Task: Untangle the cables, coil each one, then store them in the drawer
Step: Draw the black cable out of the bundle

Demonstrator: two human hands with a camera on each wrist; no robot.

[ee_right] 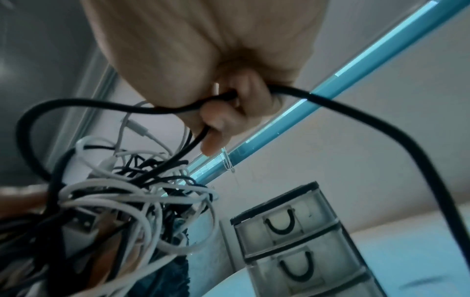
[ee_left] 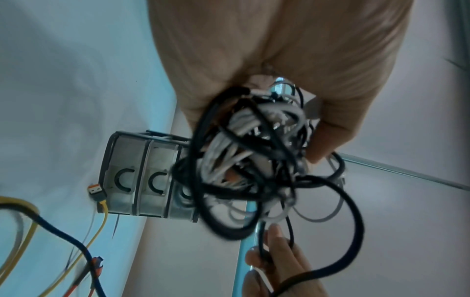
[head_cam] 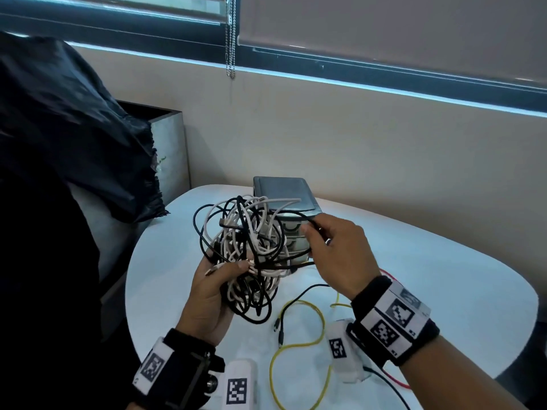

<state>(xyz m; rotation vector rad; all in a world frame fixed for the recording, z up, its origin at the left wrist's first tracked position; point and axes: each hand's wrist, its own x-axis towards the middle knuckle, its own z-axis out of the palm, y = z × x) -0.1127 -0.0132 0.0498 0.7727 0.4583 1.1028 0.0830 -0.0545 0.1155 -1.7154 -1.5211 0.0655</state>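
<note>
Above the white table (head_cam: pixel 444 276), the left hand (head_cam: pixel 207 294) grips 1 tangled bundle of black and white cables (head_cam: pixel 248 250); the right hand (head_cam: pixel 334 250) pinches 1 black cable (head_cam: pixel 299 216) from it. Behind stands 1 translucent drawer unit (ee_right: pixel 300 241), drawers closed, contents unclear. 1 yellow cable (head_cam: pixel 296 344) lies below.

The tangled bundle of black and white cables (head_cam: pixel 248 255) hides part of the small translucent grey drawer unit (head_cam: pixel 291 229). The thin yellow cable (head_cam: pixel 299 347) runs off the head view's bottom edge. Motion blurs both wrist views.
</note>
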